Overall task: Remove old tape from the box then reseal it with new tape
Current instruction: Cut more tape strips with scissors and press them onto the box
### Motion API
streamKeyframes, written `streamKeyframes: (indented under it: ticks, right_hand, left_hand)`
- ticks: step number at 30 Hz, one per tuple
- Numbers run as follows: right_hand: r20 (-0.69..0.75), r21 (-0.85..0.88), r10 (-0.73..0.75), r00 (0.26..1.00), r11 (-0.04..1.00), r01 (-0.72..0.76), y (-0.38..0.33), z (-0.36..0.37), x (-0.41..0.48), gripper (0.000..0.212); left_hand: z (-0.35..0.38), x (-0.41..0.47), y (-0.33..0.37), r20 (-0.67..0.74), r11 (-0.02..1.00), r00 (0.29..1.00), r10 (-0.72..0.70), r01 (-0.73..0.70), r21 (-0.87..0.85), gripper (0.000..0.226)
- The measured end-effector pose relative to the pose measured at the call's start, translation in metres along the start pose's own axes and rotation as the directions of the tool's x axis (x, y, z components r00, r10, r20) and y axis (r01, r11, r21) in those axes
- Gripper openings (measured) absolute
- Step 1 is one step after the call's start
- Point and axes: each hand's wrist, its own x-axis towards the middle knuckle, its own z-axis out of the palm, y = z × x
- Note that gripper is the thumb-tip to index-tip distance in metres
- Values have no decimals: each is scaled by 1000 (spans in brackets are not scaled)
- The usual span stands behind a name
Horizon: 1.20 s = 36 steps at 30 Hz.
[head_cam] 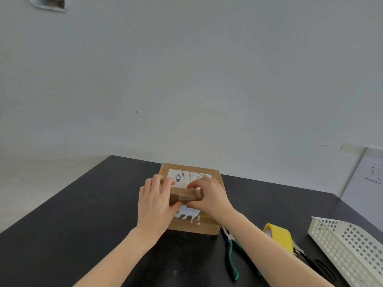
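Resting flat on the black table [83, 214], the cardboard box [192, 226] lies between both hands, its shipping label [186, 176] on the far half and torn white label residue [189, 216] on the near half. A band of brown tape [185, 195] crosses the top, between the two hands. Left hand [154, 201] lies palm-down on the left part of the box, fingers curled over the top, thumb at the tape band's near edge. Right hand [209, 196] is arched over the right part, fingertips bunched at the tape; whether they pinch a loose end cannot be told. Both forearms reach in from the near edge. Green-handled pliers [230, 251], a yellow tape roll [279, 237] and a white perforated basket [350, 245] lie right of the box.
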Motion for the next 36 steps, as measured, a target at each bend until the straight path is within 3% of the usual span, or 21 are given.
streamKeyframes:
  ticks: [3, 7, 12, 18, 24, 30, 36]
  right_hand:
    - [-42, -49, -19, 999, 999, 17, 1, 6, -1, 36]
    - [-132, -65, -68, 989, 996, 60, 3, 13, 0, 30]
    - [-210, -37, -85, 974, 996, 79, 6, 20, -2, 25]
    - [-85, 55, -41, 996, 997, 46, 12, 9, 6, 29]
    - [-68, 74, -14, 998, 997, 19, 13, 8, 8, 29]
    - [97, 302, 98, 990, 945, -123, 15, -7, 11, 25]
    - [51, 335, 155, 987, 928, -163, 14, 3, 13, 31]
  left_hand:
    - [0, 7, -3, 66, 999, 997, 48, -47, -23, 58]
    - [3, 7, -9, 161, 995, 987, 28, -12, -96, 39]
    - [5, 14, -14, 185, 990, 982, 35, -8, -141, 34]
    - [1, 24, -18, 216, 990, 973, 86, -59, -125, 33]
    - [0, 23, -17, 214, 989, 973, 83, -54, -138, 30]
    - [-6, 31, -15, 274, 983, 961, 45, 6, -181, 37]
    - [2, 34, -7, 257, 969, 965, -40, 100, -224, 32]
